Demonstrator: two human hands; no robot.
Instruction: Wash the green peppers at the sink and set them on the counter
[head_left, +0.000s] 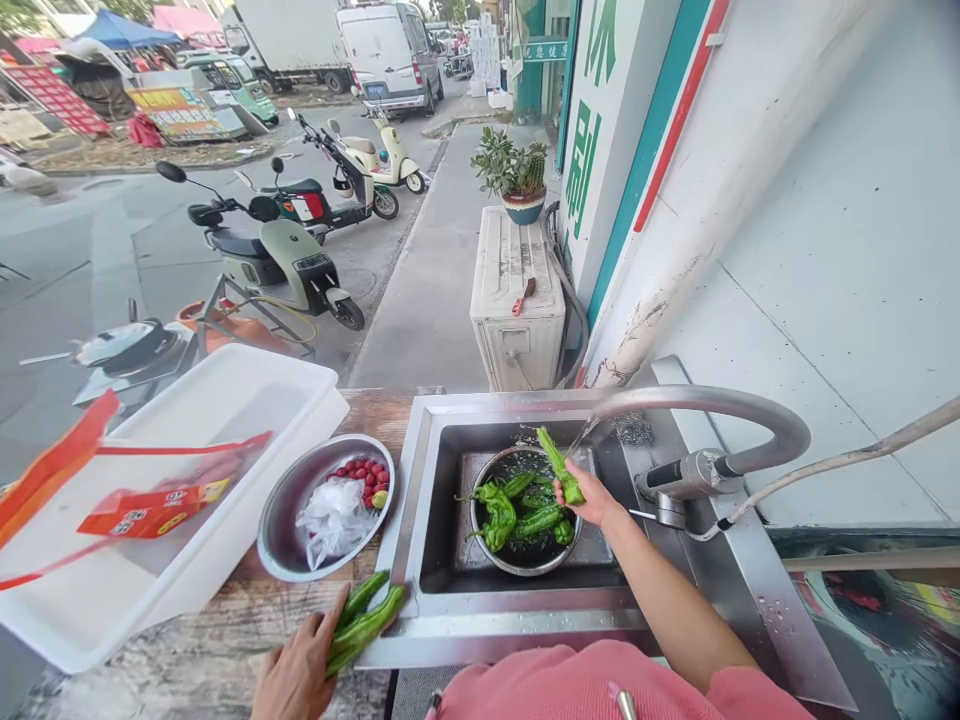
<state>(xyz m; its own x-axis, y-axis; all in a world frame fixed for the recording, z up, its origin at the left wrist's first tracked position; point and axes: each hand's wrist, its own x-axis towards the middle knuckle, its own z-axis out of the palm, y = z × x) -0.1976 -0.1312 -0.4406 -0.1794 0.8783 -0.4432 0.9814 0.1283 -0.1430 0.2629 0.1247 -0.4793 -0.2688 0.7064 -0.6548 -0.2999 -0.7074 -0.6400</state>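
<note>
My right hand (587, 494) is closed around a long green pepper (553, 455), held tilted in the stream of water from the curved faucet (697, 400). Just below it, a round metal bowl (525, 570) with water and several green peppers (499, 515) stands in the steel sink (450, 500). At the left edge of the sink, my left hand (300, 665) has its fingers curled about two long green peppers (367, 620), low over the wooden counter; its fingertips are partly hidden.
A metal bowl (274, 540) with small red fruits (367, 475) and a clear plastic bag (337, 520) sits left of the sink. Beside it is a white plastic bin (300, 390) with red packaging (150, 510). Past the sink stands a white box-shaped unit (517, 265) bearing a potted plant (525, 205).
</note>
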